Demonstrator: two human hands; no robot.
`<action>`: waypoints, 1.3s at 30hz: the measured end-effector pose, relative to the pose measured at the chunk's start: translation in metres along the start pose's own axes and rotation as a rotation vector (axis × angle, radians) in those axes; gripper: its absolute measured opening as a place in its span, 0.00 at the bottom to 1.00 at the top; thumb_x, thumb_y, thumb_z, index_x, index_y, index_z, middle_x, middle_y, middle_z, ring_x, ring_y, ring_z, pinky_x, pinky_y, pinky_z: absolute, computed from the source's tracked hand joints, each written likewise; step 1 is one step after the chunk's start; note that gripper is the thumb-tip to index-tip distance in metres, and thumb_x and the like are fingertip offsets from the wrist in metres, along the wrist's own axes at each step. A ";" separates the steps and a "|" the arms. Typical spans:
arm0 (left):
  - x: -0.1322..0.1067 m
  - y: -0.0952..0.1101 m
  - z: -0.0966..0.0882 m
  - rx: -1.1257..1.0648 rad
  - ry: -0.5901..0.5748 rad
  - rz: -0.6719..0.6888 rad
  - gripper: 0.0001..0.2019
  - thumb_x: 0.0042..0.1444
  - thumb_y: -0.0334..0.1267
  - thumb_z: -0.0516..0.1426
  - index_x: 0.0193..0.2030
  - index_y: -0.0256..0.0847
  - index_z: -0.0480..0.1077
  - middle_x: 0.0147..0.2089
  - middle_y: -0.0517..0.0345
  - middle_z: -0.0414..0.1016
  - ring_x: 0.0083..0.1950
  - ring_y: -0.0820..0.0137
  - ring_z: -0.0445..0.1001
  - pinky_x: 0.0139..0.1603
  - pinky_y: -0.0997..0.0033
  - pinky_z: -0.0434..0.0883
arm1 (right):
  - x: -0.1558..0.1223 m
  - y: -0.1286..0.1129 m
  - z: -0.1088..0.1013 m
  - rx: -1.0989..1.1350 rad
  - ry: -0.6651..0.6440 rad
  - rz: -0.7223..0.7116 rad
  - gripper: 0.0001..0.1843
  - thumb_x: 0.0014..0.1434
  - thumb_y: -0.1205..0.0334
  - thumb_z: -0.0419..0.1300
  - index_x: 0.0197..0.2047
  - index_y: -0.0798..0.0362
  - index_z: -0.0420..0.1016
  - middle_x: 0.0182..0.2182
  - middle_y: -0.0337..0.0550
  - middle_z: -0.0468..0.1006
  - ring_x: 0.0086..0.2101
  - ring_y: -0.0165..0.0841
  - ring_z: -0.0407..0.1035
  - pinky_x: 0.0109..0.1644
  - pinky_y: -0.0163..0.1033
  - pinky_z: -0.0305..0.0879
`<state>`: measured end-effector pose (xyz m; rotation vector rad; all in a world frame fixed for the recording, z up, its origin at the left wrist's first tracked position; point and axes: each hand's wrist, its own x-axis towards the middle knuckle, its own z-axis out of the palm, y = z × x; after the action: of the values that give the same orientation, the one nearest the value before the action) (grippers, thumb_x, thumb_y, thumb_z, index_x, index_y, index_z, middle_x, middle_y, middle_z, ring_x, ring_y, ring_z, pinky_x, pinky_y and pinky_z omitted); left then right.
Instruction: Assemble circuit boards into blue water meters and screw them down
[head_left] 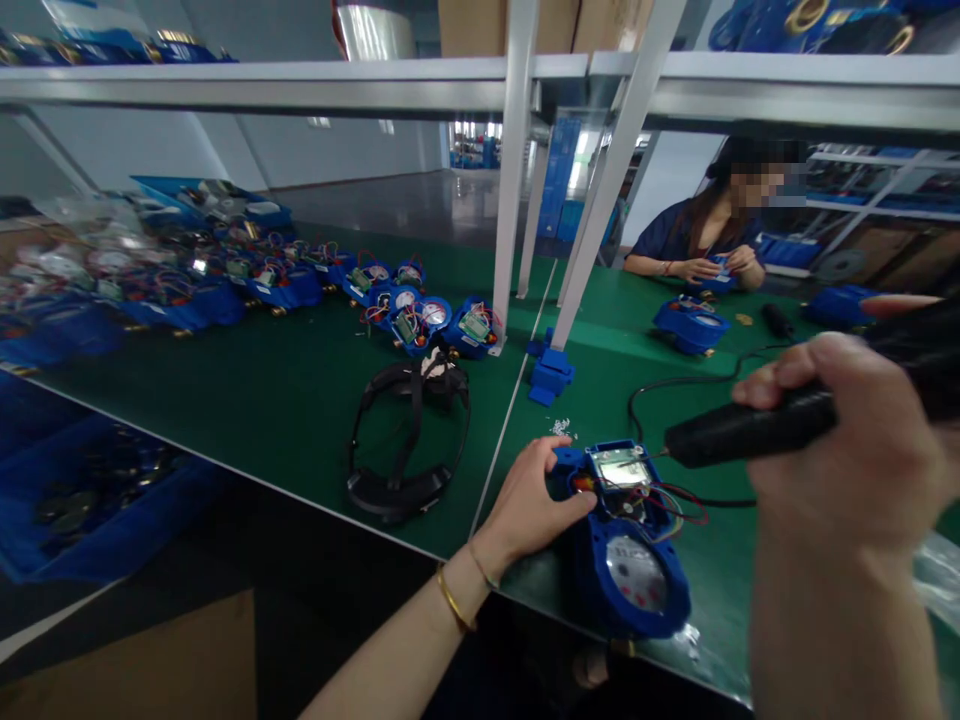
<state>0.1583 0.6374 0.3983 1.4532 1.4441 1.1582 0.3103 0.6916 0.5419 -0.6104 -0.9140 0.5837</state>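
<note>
A blue water meter (628, 545) with an open electronics module and loose wires lies on the green bench near its front edge. My left hand (534, 503) grips the meter's left side, fingers curled against the blue housing. My right hand (855, 440) is wrapped round a black electric screwdriver (739, 430), whose thin tip touches the module's right edge. The tool's black cable (675, 384) loops across the mat behind it.
A black head strap (405, 440) lies left of the meter. Several blue meters (420, 315) line the bench's back left. A blue bin (82, 500) sits below left. Across the bench a person (709, 245) handles another meter (691, 325). Metal posts (514, 180) rise mid-bench.
</note>
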 end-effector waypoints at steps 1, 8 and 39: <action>0.004 0.003 0.000 0.061 -0.035 0.038 0.33 0.47 0.40 0.67 0.61 0.40 0.66 0.51 0.52 0.68 0.51 0.61 0.67 0.56 0.61 0.65 | 0.000 0.005 0.002 -0.004 -0.040 -0.023 0.15 0.40 0.69 0.66 0.34 0.52 0.73 0.17 0.31 0.68 0.16 0.29 0.61 0.19 0.38 0.59; 0.018 0.014 0.013 0.239 -0.031 0.144 0.30 0.45 0.39 0.70 0.56 0.37 0.70 0.51 0.48 0.69 0.56 0.54 0.67 0.59 0.54 0.66 | -0.016 0.025 0.003 -0.080 -0.180 -0.058 0.15 0.49 0.66 0.69 0.42 0.53 0.74 0.21 0.30 0.70 0.16 0.29 0.66 0.20 0.37 0.63; 0.021 -0.006 0.022 0.318 0.191 0.367 0.19 0.44 0.36 0.72 0.43 0.36 0.77 0.37 0.55 0.76 0.39 0.64 0.76 0.40 0.68 0.72 | -0.034 0.041 0.005 -0.173 -0.515 0.019 0.15 0.50 0.64 0.67 0.40 0.52 0.70 0.24 0.34 0.70 0.20 0.28 0.63 0.23 0.37 0.63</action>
<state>0.1763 0.6608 0.3879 1.9336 1.5889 1.3636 0.2811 0.6971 0.4975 -0.6354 -1.4551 0.6980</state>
